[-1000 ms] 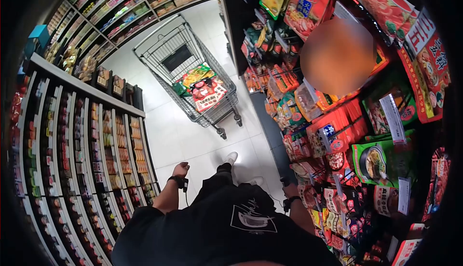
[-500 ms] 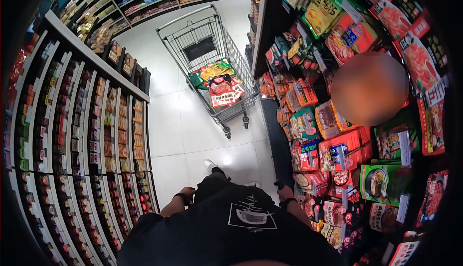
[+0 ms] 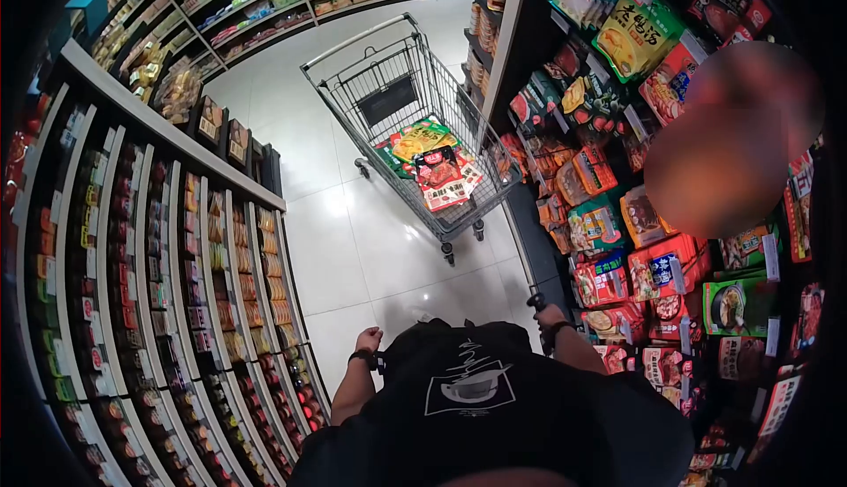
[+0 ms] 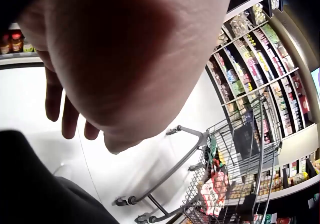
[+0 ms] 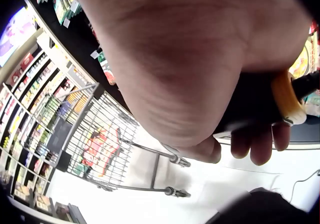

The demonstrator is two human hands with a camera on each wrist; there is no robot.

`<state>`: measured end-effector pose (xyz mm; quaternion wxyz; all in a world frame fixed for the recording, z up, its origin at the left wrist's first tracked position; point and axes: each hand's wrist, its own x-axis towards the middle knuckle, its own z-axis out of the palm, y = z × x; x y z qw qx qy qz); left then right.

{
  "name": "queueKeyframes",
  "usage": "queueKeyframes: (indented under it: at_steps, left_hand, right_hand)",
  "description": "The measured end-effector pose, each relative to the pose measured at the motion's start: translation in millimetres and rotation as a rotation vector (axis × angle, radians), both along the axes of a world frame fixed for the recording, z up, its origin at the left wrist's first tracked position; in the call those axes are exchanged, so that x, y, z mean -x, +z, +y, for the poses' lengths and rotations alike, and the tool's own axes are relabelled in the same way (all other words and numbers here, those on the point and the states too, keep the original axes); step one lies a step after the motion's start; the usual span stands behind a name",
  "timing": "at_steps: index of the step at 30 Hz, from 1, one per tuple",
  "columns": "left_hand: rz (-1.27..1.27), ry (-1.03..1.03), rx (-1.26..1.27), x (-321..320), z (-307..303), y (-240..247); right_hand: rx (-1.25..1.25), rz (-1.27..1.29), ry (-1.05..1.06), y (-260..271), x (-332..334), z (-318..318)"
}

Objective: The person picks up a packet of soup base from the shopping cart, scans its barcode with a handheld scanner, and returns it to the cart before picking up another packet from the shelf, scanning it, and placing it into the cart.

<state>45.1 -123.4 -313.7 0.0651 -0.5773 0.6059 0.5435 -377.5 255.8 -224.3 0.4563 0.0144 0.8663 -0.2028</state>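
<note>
The pale tiled floor is bearing a wire shopping cart, which is standing on its small dark wheels. Thin joint lines are running between the tiles, and bright patches of light are reflecting off them. In the cart's basket, a yellow-and-green packet is lying beside and partly under a dark red packet with a white lower band. More green and red-and-white packaging is showing around their edges, in an overlapping pile.

Packages in cart; shelves left; hanging packets right.
</note>
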Motion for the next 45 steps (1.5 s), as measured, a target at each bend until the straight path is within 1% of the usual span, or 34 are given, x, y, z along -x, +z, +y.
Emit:
queueKeyframes:
  at_steps: [2, 3, 4, 5, 6, 7, 8, 10, 11, 12, 14, 15, 16, 18, 20, 22, 23, 24, 26, 27, 28, 30, 32, 34, 36, 38, 39, 40, 41, 42, 44, 45]
  left_hand:
    - [-0.061, 0.046, -0.095, -19, -11, 2]
    - [-0.067, 0.053, -0.084, -30, -17, 7]
    - [-0.051, 0.072, -0.043, -48, -23, -6]
    - [-0.068, 0.097, -0.043, -57, -27, 3]
    - [-0.086, 0.117, -0.044, -65, -31, 12]
    - [-0.103, 0.133, -0.040, -75, -37, 15]
    - [-0.121, 0.152, -0.040, -85, -39, 17]
    - [-0.137, 0.173, -0.075, -100, -42, 14]
    - [-0.153, 0.182, -0.068, -108, -42, 11]
    - [-0.171, 0.192, -0.061, -114, -40, 14]
    - [-0.180, 0.214, -0.096, -117, -35, 19]
    - [-0.161, 0.230, -0.120, -115, -32, 23]
    - [-0.141, 0.246, -0.141, -119, -33, 19]
    - [-0.092, 0.149, -0.170, -125, -37, 12]
    - [-0.104, 0.069, -0.199, -124, -45, 23]
    - [-0.134, -0.098, -0.143, -112, -64, 50]
    - [-0.181, -0.122, -0.153, -104, -77, 66]
    - [-0.253, -0.122, -0.205, -91, -93, 88]
    - [-0.197, -0.239, -0.193, -103, -135, 69]
    - [-0.239, -0.304, -0.156, -95, -158, 72]
    - [-0.257, -0.329, -0.140, -86, -181, 76]
    - [-0.211, -0.349, -0.087, -55, -221, 100]
    - [-0.227, -0.477, 0.053, -31, -271, 96]
    - [-0.249, -0.553, 0.225, 29, -305, 132]
    - [-0.220, -0.430, 0.158, 56, -367, 99]
    - [-0.081, -0.426, 0.250, 92, -417, 74]
    - [-0.070, -0.437, 0.248, 123, -423, 85]
    - [-0.059, -0.445, 0.246, 160, -423, 108]
    - [-0.064, -0.494, 0.255, 190, -420, 125]
    - [-0.068, -0.542, 0.265, 214, -420, 133]
    - [0.017, -0.659, 0.301, 246, -423, 123]
    - [0.010, -0.678, 0.275, 267, -408, 140]
  right_hand:
    - [0.003, 0.062, -0.015, 7, 11, -45]
    - [0.049, 0.086, -0.080, 5, 14, -63]
    - [0.045, 0.055, -0.099, 4, 20, -81]
    - [0.048, 0.099, -0.079, 29, 18, -104]
    - [0.113, 0.170, -0.126, 32, 16, -118]
    - [0.098, 0.190, -0.077, 30, 18, -129]
    - [0.078, 0.210, -0.024, 29, 21, -137]
    - [0.041, 0.174, 0.026, 49, 21, -156]
    - [0.039, 0.161, 0.014, 47, 22, -160]
    - [0.036, 0.143, -0.008, 44, 22, -162]
    - [0.050, 0.108, -0.121, 32, 22, -162]
    - [0.054, 0.034, -0.159, 16, 26, -157]
    - [0.027, 0.018, -0.207, 12, 25, -159]
    - [0.020, -0.015, -0.329, -19, 25, -157]
    - [0.024, -0.026, -0.332, -40, 24, -163]
    - [0.086, -0.056, -0.476, -33, 20, -182]
    - [0.121, -0.081, -0.534, -45, 20, -188]
    - [0.122, -0.063, -0.538, -44, 19, -200]
    - [0.151, -0.027, -0.543, -47, 17, -217]
    - [0.153, -0.025, -0.532, -48, 16, -225]
    - [0.140, -0.023, -0.529, -60, 16, -231]
    - [0.152, -0.016, -0.526, -58, 12, -245]
    - [0.147, -0.018, -0.541, -64, 10, -256]
    - [0.167, -0.073, -0.576, -79, 8, -261]
    - [0.131, -0.128, -0.603, -65, 11, -270]
    - [0.145, -0.110, -0.592, -59, 14, -274]
    - [0.146, -0.100, -0.579, -59, 15, -275]
    - [0.144, -0.104, -0.585, -53, 15, -276]
    - [0.149, -0.051, -0.592, -46, 15, -278]
    - [0.154, 0.003, -0.597, -42, 16, -279]
    - [0.159, 0.008, -0.594, -39, 14, -278]
    - [0.141, -0.021, -0.587, -32, 13, -277]
